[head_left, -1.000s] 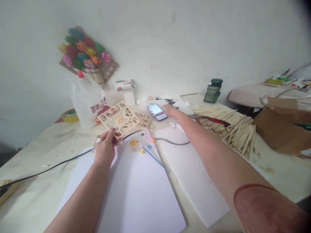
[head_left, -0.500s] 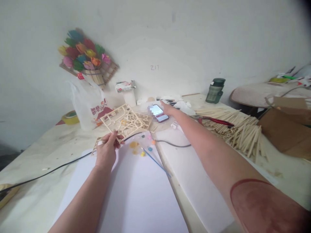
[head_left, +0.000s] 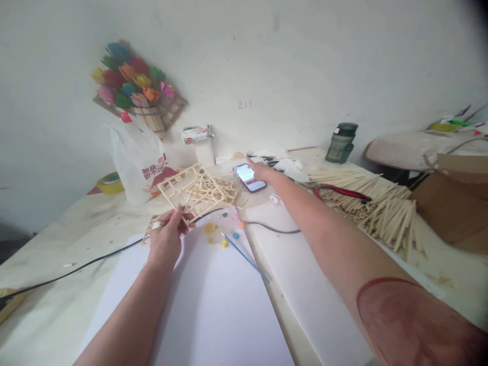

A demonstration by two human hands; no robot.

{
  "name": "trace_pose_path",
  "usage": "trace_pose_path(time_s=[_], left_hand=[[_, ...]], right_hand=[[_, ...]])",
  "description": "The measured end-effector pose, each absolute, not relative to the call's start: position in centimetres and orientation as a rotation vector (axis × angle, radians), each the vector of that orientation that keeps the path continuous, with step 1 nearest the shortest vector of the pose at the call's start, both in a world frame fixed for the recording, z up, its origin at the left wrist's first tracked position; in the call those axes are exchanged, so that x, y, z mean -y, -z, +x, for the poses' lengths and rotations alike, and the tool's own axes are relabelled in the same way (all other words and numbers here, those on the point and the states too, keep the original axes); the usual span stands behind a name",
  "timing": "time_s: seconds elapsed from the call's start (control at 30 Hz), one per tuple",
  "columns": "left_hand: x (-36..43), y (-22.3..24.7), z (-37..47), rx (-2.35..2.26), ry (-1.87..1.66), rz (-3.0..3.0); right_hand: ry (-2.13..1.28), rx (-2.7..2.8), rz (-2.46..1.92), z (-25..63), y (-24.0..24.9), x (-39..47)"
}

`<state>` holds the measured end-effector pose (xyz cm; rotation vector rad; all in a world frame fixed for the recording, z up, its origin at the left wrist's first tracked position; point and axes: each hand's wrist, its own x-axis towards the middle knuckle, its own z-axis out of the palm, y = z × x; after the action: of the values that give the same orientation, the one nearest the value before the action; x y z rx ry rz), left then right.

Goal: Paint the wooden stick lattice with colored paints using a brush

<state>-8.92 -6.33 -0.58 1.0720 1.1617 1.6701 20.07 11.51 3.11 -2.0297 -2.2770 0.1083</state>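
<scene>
My left hand (head_left: 168,231) is closed on the near corner of a lattice frame (head_left: 196,195) made of thin pale wooden sticks, with a small yellow-painted square inside. The frame is tilted up above the table. My right hand (head_left: 260,170) reaches far forward over a lit smartphone (head_left: 249,178), with the index finger stretched out and nothing held. Whether that finger touches the screen I cannot tell. In front of the frame, a blue paintbrush (head_left: 246,258) lies by dabs of yellow, blue, orange and pink paint on a clear sheet over white paper (head_left: 213,305).
Red-handled pliers (head_left: 345,192) lie on a heap of wooden sticks (head_left: 392,218) at the right. A green bottle (head_left: 341,143) stands behind them. At the left are a plastic bag (head_left: 131,170) and yellow tape (head_left: 110,183). A black cable (head_left: 87,264) crosses the table.
My right hand has shifted slightly left across the phone, its index finger now further over the screen. My left hand keeps the frame nearly still.
</scene>
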Motion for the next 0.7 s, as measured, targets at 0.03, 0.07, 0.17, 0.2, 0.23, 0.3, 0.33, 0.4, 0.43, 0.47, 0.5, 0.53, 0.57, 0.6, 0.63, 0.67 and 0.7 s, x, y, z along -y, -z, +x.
trace_pose_path(time_s=[0.03,0.07,0.17,0.2,0.23,0.3,0.33,0.4,0.43,0.47,0.5,0.53,0.57,0.6,0.63,0.67,0.7], left_hand=[[6.34,0.58,-8.93,-1.164,-1.67,1.079],[6.35,0.57,-8.94,-1.167,-1.669,1.083],[6.38,0.53,-8.95,-1.171,-1.67,1.082],[6.38,0.52,-8.96,-1.171,-1.671,1.079],[6.38,0.51,-8.96,-1.171,-1.67,1.077],[6.36,0.52,-8.98,-1.17,-1.668,1.074],[6.35,0.53,-8.98,-1.168,-1.665,1.073],[6.3,0.56,-8.99,-1.157,-1.665,1.064],[6.28,0.56,-8.98,-1.151,-1.667,1.056],[6.27,0.57,-8.98,-1.146,-1.671,1.046],[6.25,0.58,-8.98,-1.143,-1.674,1.039],[6.24,0.58,-8.98,-1.141,-1.677,1.033],[6.23,0.59,-8.98,-1.141,-1.677,1.03],[6.23,0.59,-8.98,-1.142,-1.675,1.03],[6.24,0.6,-8.98,-1.142,-1.675,1.032],[6.25,0.59,-8.98,-1.141,-1.676,1.034],[6.27,0.58,-8.97,-1.137,-1.677,1.036]], right_hand=[[-0.109,2.278,-2.034,20.06,-3.12,-11.45],[-0.112,2.278,-2.035,20.04,-3.14,-11.38],[-0.118,2.276,-2.034,19.95,-3.25,-11.17],[-0.118,2.282,-2.027,19.91,-3.29,-11.14],[-0.121,2.288,-2.022,19.86,-3.32,-11.13],[-0.137,2.287,-2.026,19.77,-3.32,-11.2],[-0.147,2.282,-2.033,19.72,-3.29,-11.26],[-0.159,2.269,-2.045,19.67,-3.18,-11.38],[-0.159,2.268,-2.043,19.66,-3.12,-11.43],[-0.156,2.273,-2.036,19.67,-3.06,-11.49],[-0.151,2.279,-2.027,19.7,-3.01,-11.55],[-0.146,2.283,-2.02,19.76,-2.98,-11.61],[-0.138,2.283,-2.014,19.84,-2.97,-11.68],[-0.128,2.285,-2.006,19.95,-2.98,-11.75],[-0.113,2.284,-2.0,20.08,-3.01,-11.82],[-0.093,2.283,-1.995,20.24,-3.07,-11.86],[-0.067,2.283,-1.984,20.43,-3.14,-11.85]])
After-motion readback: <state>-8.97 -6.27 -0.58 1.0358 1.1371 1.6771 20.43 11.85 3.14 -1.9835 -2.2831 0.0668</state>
